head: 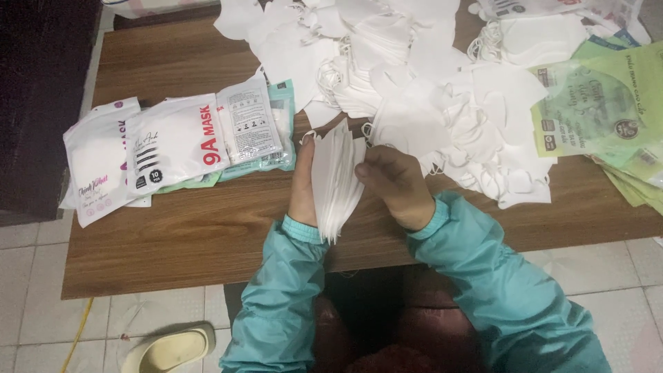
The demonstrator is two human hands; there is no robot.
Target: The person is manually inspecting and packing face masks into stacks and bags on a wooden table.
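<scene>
Stack: I see the white mask stack (336,181) standing on edge between my grips, long axis running away from me.
Left grip (302,185): flat against its left face.
Right grip (395,185): closed on its right edge.
Loose masks (414,83): beyond, on the table (207,228).

Brown wooden table (207,235) on pale tiled floor (34,318).

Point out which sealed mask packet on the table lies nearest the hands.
The clear-fronted packet at the right end of the packet row, nearest the left hand; the white packets lie farther left.
</scene>
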